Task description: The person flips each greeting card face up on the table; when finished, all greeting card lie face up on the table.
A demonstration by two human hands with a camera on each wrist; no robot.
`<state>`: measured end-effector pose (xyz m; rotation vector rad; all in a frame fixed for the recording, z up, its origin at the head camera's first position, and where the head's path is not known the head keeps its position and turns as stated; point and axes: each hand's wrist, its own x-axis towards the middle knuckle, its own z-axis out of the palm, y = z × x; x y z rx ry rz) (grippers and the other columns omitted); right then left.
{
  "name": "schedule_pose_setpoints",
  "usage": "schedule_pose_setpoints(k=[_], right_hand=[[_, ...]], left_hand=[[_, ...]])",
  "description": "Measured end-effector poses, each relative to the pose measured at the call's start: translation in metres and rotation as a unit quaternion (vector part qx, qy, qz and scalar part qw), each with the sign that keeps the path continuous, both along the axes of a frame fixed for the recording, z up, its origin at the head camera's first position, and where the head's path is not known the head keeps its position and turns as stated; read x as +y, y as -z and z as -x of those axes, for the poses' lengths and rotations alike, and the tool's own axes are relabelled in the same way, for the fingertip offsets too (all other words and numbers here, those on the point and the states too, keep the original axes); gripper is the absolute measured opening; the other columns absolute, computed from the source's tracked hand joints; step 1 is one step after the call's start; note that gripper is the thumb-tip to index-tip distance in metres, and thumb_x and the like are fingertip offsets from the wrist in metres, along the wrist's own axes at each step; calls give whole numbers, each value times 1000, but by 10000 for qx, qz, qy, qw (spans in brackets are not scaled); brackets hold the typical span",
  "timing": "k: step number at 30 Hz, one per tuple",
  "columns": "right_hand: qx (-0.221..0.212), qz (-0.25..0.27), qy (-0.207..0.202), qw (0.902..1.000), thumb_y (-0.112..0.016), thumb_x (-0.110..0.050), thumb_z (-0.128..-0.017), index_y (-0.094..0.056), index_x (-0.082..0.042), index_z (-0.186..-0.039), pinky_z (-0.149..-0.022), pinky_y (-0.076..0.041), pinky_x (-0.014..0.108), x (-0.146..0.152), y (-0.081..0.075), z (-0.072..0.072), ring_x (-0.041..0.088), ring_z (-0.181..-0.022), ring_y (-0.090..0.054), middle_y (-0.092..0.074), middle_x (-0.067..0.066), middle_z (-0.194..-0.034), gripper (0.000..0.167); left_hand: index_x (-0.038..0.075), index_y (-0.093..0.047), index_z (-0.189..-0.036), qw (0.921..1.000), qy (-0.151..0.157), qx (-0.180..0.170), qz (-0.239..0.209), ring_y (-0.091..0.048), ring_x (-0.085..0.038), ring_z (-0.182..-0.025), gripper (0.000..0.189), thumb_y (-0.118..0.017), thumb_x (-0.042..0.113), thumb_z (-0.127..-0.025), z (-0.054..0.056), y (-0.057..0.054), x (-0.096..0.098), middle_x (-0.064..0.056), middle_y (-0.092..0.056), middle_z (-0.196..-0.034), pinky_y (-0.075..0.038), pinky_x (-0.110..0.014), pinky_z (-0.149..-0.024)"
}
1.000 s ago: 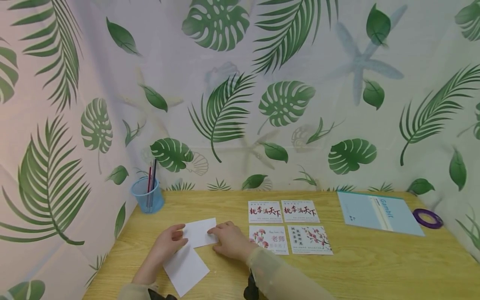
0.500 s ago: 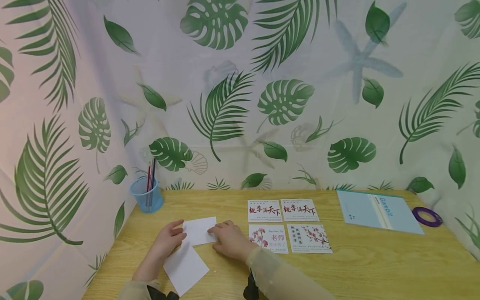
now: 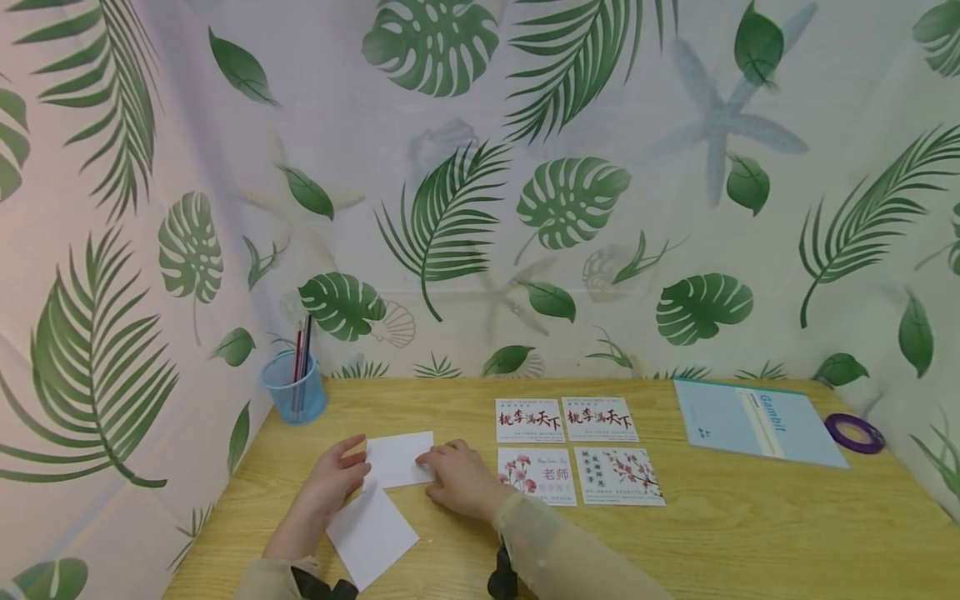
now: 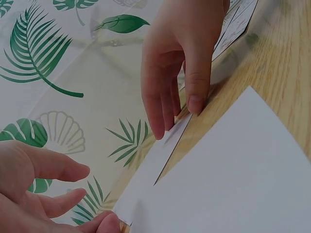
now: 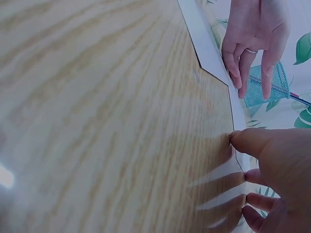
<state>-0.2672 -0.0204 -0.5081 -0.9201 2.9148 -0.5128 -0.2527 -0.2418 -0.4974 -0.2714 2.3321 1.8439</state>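
Two blank white cards lie at the left of the wooden table. The upper white card (image 3: 401, 459) is between my hands; the lower white card (image 3: 372, 537) sits askew, meeting its lower left corner. My left hand (image 3: 336, 479) is at the upper card's left edge, its fingers loosely extended and parted, thumb tip close to the corner. My right hand (image 3: 461, 479) rests its fingertips on that card's right end, with the thumb by the near edge. In the left wrist view the right hand (image 4: 182, 63) reaches down onto the card with nearly straight fingers.
Right of my hands lie printed cards in two rows: two with red lettering (image 3: 528, 421), one with pink flowers (image 3: 536, 477) and one with blossom branches (image 3: 620, 477). Farther right are a light blue booklet (image 3: 757, 422) and purple tape roll (image 3: 855, 434). A blue pen cup (image 3: 294, 390) stands back left.
My left hand's fingers have shifted slightly and spread a little more beside the upper card's left edge. My right hand and the cards stay almost where they were.
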Motion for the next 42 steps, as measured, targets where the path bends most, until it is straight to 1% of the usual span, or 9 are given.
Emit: schedule_pose_setpoints(k=[3,6,8,10,17,23,31,38,42], right_hand=[[60,27,-39,10000,-69,-26,-92,-63,-17,-130,-105,-45,45,1,0,0,27,-125,-52,-62,5,-134,39],[74,45,-69,9999,-69,-25,-92,-63,-17,-130,-104,-46,46,1,0,1,28,-124,-52,-62,5,-134,40],[62,51,-78,9999,-70,-25,-92,-63,-18,-130,-103,-46,47,1,1,2,28,-124,-52,-62,5,-134,40],[85,11,-90,9999,-69,-26,-92,-63,-19,-130,-101,-46,47,2,1,2,27,-124,-52,-62,4,-135,40],[145,-25,-103,9998,-68,-27,-92,-64,-22,-129,-98,-48,46,3,1,5,26,-122,-53,-63,3,-133,38],[153,27,-94,9998,-70,-27,-92,-64,-21,-128,-96,-48,45,3,1,6,26,-120,-53,-63,3,-131,37],[213,166,-30,9996,-70,-24,-91,-65,-20,-126,-92,-50,45,1,4,10,27,-117,-54,-64,4,-128,35],[495,205,16,9986,-70,-19,-91,-67,-16,-122,-84,-53,41,0,4,12,25,-107,-57,-67,6,-118,31],[661,151,-33,9977,-69,-16,-92,-68,-15,-120,-87,-53,37,0,3,13,23,-104,-59,-68,5,-114,28]], left_hand=[[-3,-31,-151,9999,-37,-21,-132,-45,-43,-130,57,-50,-1,-98,1,1,0,-35,-38,-145,-47,-45,-101],[-3,-30,-151,9997,-56,-45,-240,-42,-44,-133,57,-49,-2,-98,1,1,-1,-35,-36,-147,-40,-54,-110],[-1,-30,-152,9996,-90,-74,-271,-41,-44,-135,57,-49,-2,-98,2,1,-1,-34,-36,-148,-37,-56,-112],[-1,-30,-152,9994,-96,-75,-316,-40,-44,-136,56,-48,-2,-98,2,1,-2,-33,-35,-149,-36,-55,-113],[0,-31,-152,9991,-48,-27,-425,-42,-42,-135,56,-47,-3,-99,2,-1,-3,-32,-36,-149,-43,-46,-109],[-2,-29,-152,9979,79,-4,-643,-34,-42,-140,57,-44,-7,-98,1,2,-4,-32,-32,-151,-34,-53,-115],[-7,-29,-151,9953,289,197,-904,-22,-45,-147,58,-40,-15,-95,5,6,-5,-35,-26,-155,-28,-55,-117],[-9,-33,-148,9959,279,243,-823,-25,-44,-147,59,-42,-21,-91,6,7,-1,-32,-29,-155,-29,-55,-116],[-9,-36,-147,9972,220,222,-677,-29,-44,-145,60,-44,-23,-89,6,11,1,-32,-32,-154,-31,-55,-115]])
